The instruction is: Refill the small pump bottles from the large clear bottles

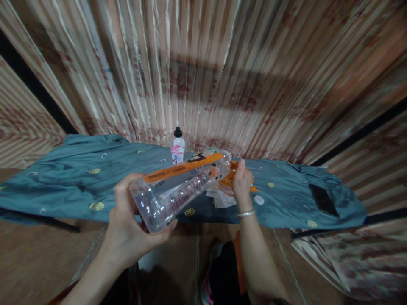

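While left hand holds clear bottle, right hand of unclear grip, black-capped bottle behind, phone off right.

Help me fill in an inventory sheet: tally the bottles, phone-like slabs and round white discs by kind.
Bottles: 2 (large clear bottle, small black-capped bottle)
Dark phone-like slab: 1
Round white disc: 1
Total: 4, leaving out the orange item near the right hand, too unclear to classify
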Demonstrator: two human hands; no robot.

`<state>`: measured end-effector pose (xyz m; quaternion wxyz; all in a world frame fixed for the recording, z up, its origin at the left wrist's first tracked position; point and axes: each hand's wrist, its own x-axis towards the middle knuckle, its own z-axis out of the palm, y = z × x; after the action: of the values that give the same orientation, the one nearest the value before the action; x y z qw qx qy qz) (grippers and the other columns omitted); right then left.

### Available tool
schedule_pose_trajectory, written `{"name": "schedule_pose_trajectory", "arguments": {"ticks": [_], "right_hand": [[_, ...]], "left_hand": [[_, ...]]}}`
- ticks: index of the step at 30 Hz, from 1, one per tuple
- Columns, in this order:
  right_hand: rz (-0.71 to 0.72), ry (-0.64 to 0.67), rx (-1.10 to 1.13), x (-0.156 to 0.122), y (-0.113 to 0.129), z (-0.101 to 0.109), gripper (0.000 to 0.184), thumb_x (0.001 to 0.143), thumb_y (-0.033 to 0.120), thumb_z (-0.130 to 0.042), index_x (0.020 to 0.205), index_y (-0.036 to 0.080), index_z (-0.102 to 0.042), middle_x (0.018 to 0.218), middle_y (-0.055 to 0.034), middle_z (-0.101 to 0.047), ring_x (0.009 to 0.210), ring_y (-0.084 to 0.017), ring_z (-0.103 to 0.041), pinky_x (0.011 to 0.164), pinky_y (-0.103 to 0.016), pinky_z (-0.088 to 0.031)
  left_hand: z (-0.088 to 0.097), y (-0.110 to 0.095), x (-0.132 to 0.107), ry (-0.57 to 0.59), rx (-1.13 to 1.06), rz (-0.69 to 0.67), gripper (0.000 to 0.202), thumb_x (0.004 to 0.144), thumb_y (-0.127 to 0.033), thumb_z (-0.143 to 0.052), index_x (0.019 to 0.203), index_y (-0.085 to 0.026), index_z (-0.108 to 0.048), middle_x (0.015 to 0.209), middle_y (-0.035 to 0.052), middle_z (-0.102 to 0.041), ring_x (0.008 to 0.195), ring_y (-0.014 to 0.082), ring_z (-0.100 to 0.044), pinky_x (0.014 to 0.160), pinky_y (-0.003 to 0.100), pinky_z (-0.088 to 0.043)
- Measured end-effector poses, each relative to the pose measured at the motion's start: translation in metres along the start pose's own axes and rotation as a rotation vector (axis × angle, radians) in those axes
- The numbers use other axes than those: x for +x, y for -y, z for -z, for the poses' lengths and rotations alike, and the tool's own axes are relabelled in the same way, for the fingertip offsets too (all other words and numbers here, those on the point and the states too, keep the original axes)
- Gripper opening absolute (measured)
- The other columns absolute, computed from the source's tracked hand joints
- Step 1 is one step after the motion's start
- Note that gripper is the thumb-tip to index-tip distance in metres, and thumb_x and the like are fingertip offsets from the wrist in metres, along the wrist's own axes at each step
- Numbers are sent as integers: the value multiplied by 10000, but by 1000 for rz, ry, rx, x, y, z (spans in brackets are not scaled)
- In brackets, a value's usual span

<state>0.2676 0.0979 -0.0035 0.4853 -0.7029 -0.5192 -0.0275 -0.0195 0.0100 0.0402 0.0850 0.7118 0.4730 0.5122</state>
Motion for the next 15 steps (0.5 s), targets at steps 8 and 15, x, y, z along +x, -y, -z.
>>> {"name": "schedule_pose_trajectory", "arguments": {"ticks": [8,15], "right_hand": [[-3,1,19,1,1,1,526,997,485,-146,624,241,-426,583,-53,-560,557,-171,-484,595,-325,-261],[-3,-1,7,1,2,2,508,987,478,-141,606,252,-390,559,-44,-523,538,-166,-441,589,-328,-247]], "left_hand": [[-1,0,1,5,9,5,906,569,-409,-804,1337,-235,-356,1100,52,-509,790,158,-605,537,222,-567],[0,-1,2,-1,6,-3,896,566,-401,-805,1327,-222,-367,1101,52,-495,785,150,-596,520,204,-555]]}}
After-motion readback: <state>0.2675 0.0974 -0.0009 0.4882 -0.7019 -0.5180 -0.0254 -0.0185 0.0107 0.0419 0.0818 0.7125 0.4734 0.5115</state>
